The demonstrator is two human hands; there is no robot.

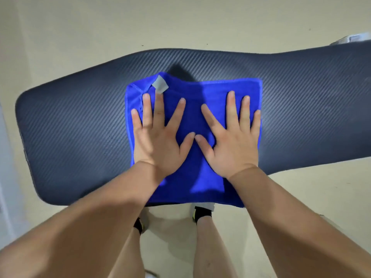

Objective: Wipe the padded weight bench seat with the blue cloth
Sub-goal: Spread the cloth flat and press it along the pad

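The padded weight bench seat (76, 127) is long and dark with a woven diagonal texture, and it runs left to right across the view. A blue cloth (192, 117) lies spread flat on its middle, a grey tag at the cloth's far left corner. The near edge of the cloth hangs slightly over the bench's front side. My left hand (158, 137) lies flat on the left half of the cloth, fingers spread. My right hand (234, 139) presses flat on the right half, fingers spread too. The two thumbs almost touch in the middle.
A pale floor (180, 23) surrounds the bench. My legs and feet in dark socks (202, 214) stand right against the bench's near side. A light-coloured object (353, 39) shows at the far right behind the bench. A pale wall or panel lines the left edge.
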